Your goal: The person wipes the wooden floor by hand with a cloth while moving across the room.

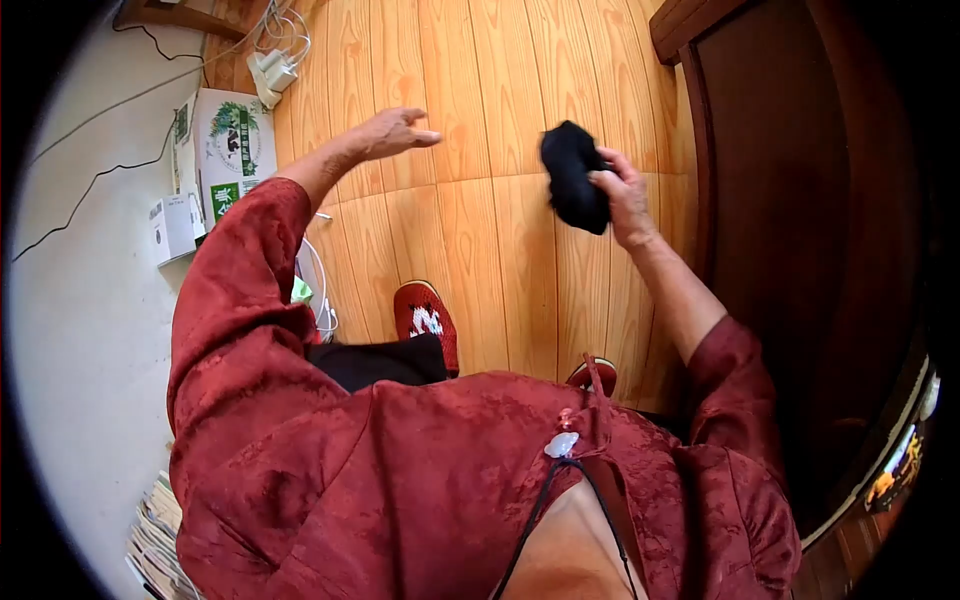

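Note:
My right hand [625, 195] grips a soft black cloth-like item [575, 180], thumb on its near side, held above the wooden floor [470, 230]. What exactly the black item is, I cannot tell. On the other side, my left hand [400, 133] hangs over the floor with its fingers apart and nothing in it. A gap separates the two hands. Below them are my feet in red slippers; the left slipper [425, 318] shows a white pattern, and the right one [597, 375] is partly covered by my red top.
Along the left wall are a white and green carton [235, 140], a small white box [175, 228], a power strip with plugs [272, 75] and loose cables. Stacked papers [158, 535] are at lower left. Dark wooden furniture [800, 200] lines the right side.

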The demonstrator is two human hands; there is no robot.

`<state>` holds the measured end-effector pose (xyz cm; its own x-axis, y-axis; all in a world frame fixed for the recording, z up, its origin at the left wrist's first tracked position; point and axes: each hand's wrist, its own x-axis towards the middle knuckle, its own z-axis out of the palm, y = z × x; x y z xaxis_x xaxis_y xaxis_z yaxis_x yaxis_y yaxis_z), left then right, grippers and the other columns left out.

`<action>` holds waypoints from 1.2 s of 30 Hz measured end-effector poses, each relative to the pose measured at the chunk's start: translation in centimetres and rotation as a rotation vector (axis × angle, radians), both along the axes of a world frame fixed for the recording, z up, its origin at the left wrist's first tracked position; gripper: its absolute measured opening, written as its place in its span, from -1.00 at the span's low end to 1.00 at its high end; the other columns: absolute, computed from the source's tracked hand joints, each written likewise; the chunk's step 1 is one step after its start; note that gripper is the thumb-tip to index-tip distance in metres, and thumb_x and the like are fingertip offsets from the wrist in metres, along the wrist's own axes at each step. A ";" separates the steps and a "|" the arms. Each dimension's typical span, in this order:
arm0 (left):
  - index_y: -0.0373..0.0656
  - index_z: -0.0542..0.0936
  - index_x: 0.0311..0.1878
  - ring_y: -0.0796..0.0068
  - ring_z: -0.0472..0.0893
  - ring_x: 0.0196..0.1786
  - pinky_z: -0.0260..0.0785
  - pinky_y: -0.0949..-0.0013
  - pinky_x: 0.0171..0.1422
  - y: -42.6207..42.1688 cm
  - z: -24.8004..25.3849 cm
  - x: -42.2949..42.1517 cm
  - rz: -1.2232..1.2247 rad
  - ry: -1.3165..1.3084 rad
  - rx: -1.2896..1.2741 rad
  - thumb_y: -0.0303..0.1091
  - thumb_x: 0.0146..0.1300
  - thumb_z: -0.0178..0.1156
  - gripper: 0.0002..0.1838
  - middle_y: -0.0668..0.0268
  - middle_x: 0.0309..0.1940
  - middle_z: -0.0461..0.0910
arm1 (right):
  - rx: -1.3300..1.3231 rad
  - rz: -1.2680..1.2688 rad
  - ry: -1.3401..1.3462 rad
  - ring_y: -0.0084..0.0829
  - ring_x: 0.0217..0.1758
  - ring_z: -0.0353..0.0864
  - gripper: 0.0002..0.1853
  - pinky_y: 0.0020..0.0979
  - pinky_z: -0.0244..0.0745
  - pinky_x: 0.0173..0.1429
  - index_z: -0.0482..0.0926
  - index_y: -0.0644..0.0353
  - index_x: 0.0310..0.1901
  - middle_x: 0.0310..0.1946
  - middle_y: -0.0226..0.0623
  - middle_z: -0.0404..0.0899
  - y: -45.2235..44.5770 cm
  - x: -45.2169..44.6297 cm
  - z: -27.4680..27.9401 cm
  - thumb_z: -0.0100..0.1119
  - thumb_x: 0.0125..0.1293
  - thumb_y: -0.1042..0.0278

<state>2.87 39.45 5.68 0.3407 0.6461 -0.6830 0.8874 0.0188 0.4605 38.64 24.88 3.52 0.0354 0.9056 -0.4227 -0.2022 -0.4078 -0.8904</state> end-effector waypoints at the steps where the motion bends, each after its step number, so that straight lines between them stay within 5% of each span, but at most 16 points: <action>1: -0.35 0.34 0.36 -0.04 0.45 0.31 0.32 0.15 0.38 0.5 -1.1 -1.6 -0.101 0.024 0.110 0.20 0.17 0.30 -0.09 -0.18 0.25 0.43 | -0.010 -0.033 -0.073 -0.48 -0.06 0.56 -0.59 -0.47 0.47 0.08 0.52 0.27 0.13 -0.10 -0.31 0.60 -0.7 1.6 -0.2 0.15 0.20 0.45; 6: -0.05 0.01 0.55 -0.09 0.02 0.55 0.03 -0.32 0.42 4.8 -8.0 -6.2 -0.195 0.489 0.205 0.39 -0.06 0.35 0.22 -0.11 0.49 0.09 | -0.072 0.018 -0.855 -0.15 0.16 0.54 -0.44 -0.25 0.39 0.26 0.39 0.26 0.25 0.08 -0.05 0.58 -7.5 7.7 -1.4 0.17 0.23 0.26; 7: 0.02 -0.07 0.56 -0.14 -0.09 0.56 -0.06 -0.38 0.42 4.3 -8.7 -6.0 -0.125 0.493 0.241 0.42 -0.12 0.37 0.29 -0.09 0.52 -0.03 | -0.307 0.071 -0.938 -0.06 0.33 0.39 -0.24 -0.20 0.27 0.38 0.21 0.24 0.39 0.27 0.08 0.41 -8.4 7.1 0.2 0.25 0.19 0.16; 10: 0.17 -0.29 0.58 -0.29 -0.36 0.57 -0.29 -0.48 0.43 3.3 -11.1 -5.1 0.009 0.510 0.335 0.52 -0.28 0.39 0.48 -0.07 0.57 -0.33 | -0.207 0.162 -1.024 0.11 0.45 0.13 0.03 -0.10 0.06 0.49 -0.09 0.24 0.50 0.43 0.22 0.06 -12.9 7.6 -3.6 0.32 0.17 0.00; 15: 0.19 -0.46 0.55 -0.31 -0.56 0.54 -0.49 -0.44 0.46 3.0 -15.4 -7.3 -0.005 0.492 0.441 0.53 -0.30 0.39 0.55 -0.06 0.55 -0.59 | -0.383 0.281 -1.410 0.20 0.38 0.19 -0.23 0.02 0.19 0.39 0.11 0.04 0.47 0.36 0.21 0.17 -7.7 0.9 -5.8 0.18 0.30 -0.01; 18: 0.18 -0.42 0.56 -0.36 -0.55 0.53 -0.50 -0.46 0.45 3.1 -14.8 -7.4 -0.009 0.417 0.489 0.56 -0.30 0.36 0.53 -0.12 0.55 -0.53 | -0.002 0.257 -1.487 0.11 0.46 0.08 -0.25 0.18 0.26 0.23 0.19 -0.06 0.39 0.42 0.06 0.10 -0.7 -1.3 -9.5 0.26 0.23 -0.05; 19: 0.17 -0.42 0.56 -0.37 -0.55 0.52 -0.51 -0.46 0.45 2.6 -14.5 -7.5 -0.003 0.370 0.515 0.57 -0.30 0.36 0.53 -0.13 0.54 -0.52 | -0.020 0.271 -1.578 -0.03 0.30 0.38 -0.36 -0.09 0.36 0.26 0.31 0.09 0.37 0.28 0.03 0.37 2.8 -3.5 -6.4 0.21 0.28 0.15; 21: 0.16 -0.40 0.56 -0.39 -0.54 0.52 -0.51 -0.46 0.45 2.1 -15.1 -7.6 -0.008 0.293 0.598 0.58 -0.31 0.35 0.53 -0.16 0.54 -0.51 | 0.174 0.009 -1.610 -0.04 0.48 0.17 -0.28 0.00 0.14 0.47 0.21 -0.09 0.46 0.48 0.02 0.11 7.3 -1.8 -15.3 0.11 0.22 0.14; 23: 0.15 -0.38 0.57 -0.39 -0.54 0.52 -0.50 -0.47 0.44 2.0 -16.2 -8.3 -0.024 0.260 0.658 0.60 -0.32 0.34 0.54 -0.17 0.54 -0.51 | 0.246 -0.027 -1.347 -0.10 0.15 0.58 -0.53 -0.20 0.45 0.23 0.57 0.05 0.16 0.01 0.03 0.63 12.9 -0.4 -13.1 0.07 0.17 0.31; 26: 0.14 -0.37 0.57 -0.40 -0.53 0.52 -0.51 -0.48 0.44 1.7 -15.1 -7.8 -0.020 0.287 0.578 0.60 -0.32 0.33 0.53 -0.18 0.54 -0.51 | 0.076 -0.115 -0.780 -0.19 -0.25 0.65 -0.66 -0.25 0.50 -0.11 0.63 0.20 -0.05 -0.38 -0.07 0.65 12.6 -2.5 -2.0 0.13 0.11 0.39; 27: 0.14 -0.36 0.57 -0.40 -0.53 0.52 -0.51 -0.49 0.43 2.1 -14.3 -7.4 -0.009 0.295 0.548 0.61 -0.32 0.33 0.53 -0.18 0.54 -0.51 | -0.043 -0.138 -0.570 -0.27 -0.29 0.63 -0.70 -0.29 0.48 -0.15 0.64 0.16 -0.08 -0.43 -0.12 0.63 11.9 -0.4 -3.8 0.15 0.12 0.41; 28: 0.13 -0.36 0.57 -0.41 -0.52 0.52 -0.50 -0.50 0.43 2.1 -14.0 -7.2 0.004 0.317 0.509 0.59 -0.30 0.34 0.52 -0.18 0.54 -0.50 | 0.011 -0.161 -0.421 -0.24 -0.18 0.65 -0.73 -0.28 0.51 -0.11 0.65 0.12 -0.11 -0.31 -0.14 0.66 10.2 1.9 -5.8 0.12 0.14 0.47; 29: 0.21 -0.39 0.56 -0.32 -0.56 0.54 -0.49 -0.45 0.46 2.6 -14.0 -6.9 0.023 0.397 0.424 0.56 -0.41 0.41 0.58 -0.08 0.56 -0.51 | -0.052 -0.071 -0.644 -0.30 0.09 0.56 -0.55 -0.23 0.45 0.14 0.53 0.15 0.15 0.02 -0.16 0.62 7.6 2.5 -2.8 0.22 0.24 0.21; 30: 0.20 -0.39 0.56 -0.30 -0.57 0.54 -0.50 -0.45 0.46 2.8 -13.7 -6.7 0.025 0.416 0.395 0.54 -0.41 0.42 0.58 -0.08 0.56 -0.51 | 0.038 -0.223 -0.636 -0.43 -0.13 0.62 -0.67 -0.40 0.48 0.07 0.63 0.25 -0.01 -0.21 -0.28 0.70 5.3 1.9 -1.8 0.17 0.23 0.29; 33: 0.20 -0.42 0.56 -0.28 -0.59 0.54 -0.53 -0.45 0.47 2.8 -12.9 -6.2 0.029 0.433 0.342 0.52 -0.40 0.44 0.59 -0.07 0.56 -0.54 | -0.221 -0.362 -0.760 -0.33 0.09 0.54 -0.56 -0.30 0.40 0.23 0.50 0.30 0.18 0.06 -0.19 0.60 -3.4 3.0 -1.1 0.13 0.27 0.34; 36: 0.20 -0.45 0.55 -0.28 -0.61 0.53 -0.55 -0.45 0.46 3.0 -12.2 -5.6 0.028 0.477 0.279 0.52 -0.40 0.44 0.60 -0.07 0.55 -0.56 | -0.555 -0.775 -0.776 -0.24 0.20 0.48 -0.51 -0.26 0.34 0.31 0.41 0.36 0.25 0.20 -0.10 0.50 -11.8 1.8 -2.7 0.12 0.30 0.36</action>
<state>-2.76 42.41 -6.56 0.0150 0.8292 -0.5588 0.9998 -0.0193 -0.0019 40.43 13.11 0.85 0.8976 0.2375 -0.3714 -0.0537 -0.7773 -0.6268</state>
